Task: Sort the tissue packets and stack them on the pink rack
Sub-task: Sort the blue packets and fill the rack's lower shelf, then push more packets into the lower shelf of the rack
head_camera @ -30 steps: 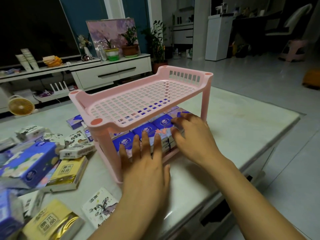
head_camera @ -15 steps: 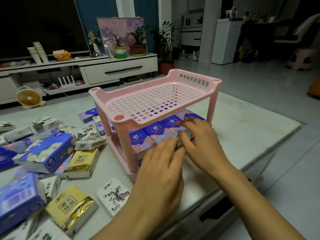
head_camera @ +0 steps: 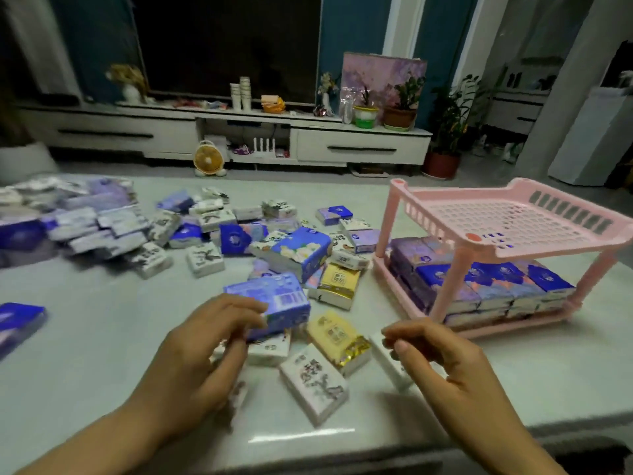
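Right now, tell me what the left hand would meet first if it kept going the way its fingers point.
The blue tissue packet with the barcode. The left hand points away and rightward, its fingertips at that packet's near edge; blur hides whether they touch.

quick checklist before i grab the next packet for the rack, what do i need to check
1. Pink rack upright on the table: ok.
2. Lower shelf filled with purple-blue packets of one kind: ok.
3. Top shelf free for the next kind: ok.
4. Loose packets sorted by kind: not ok, white, yellow and blue lie mixed beside the rack.
5. Left hand gripping the blue packet: cannot tell, blurred.
6. Right hand holding anything: cannot tell; its fingers curl over a white packet.
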